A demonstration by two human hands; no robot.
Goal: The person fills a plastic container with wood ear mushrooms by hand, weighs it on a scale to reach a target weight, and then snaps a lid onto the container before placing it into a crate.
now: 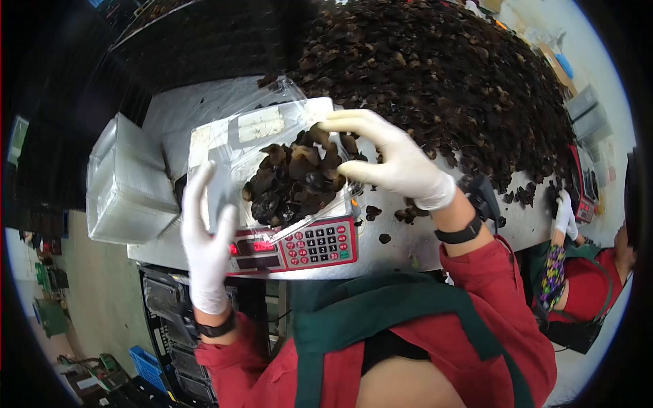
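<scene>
A clear plastic tray (235,175) heaped with dark wood ear mushrooms (292,178) rests on a digital scale (350,239) with a red keypad panel. My right hand (391,160), in a white glove, curves over the heap's right side. Its thumb and fingers are apart, with the fingertips right at the upper mushrooms. My left hand (206,238), gloved too, is beside the tray's left edge with thumb and fingers spread and nothing between them. It partly covers the left end of the scale's lit red display (258,246).
A stack of clear trays (129,180) stands left of the scale. A large pile of wood ears (435,75) covers the back of the metal table (408,255). Loose pieces lie right of the scale. At far right, a co-worker's gloved hand (563,211) is near another red scale (583,183).
</scene>
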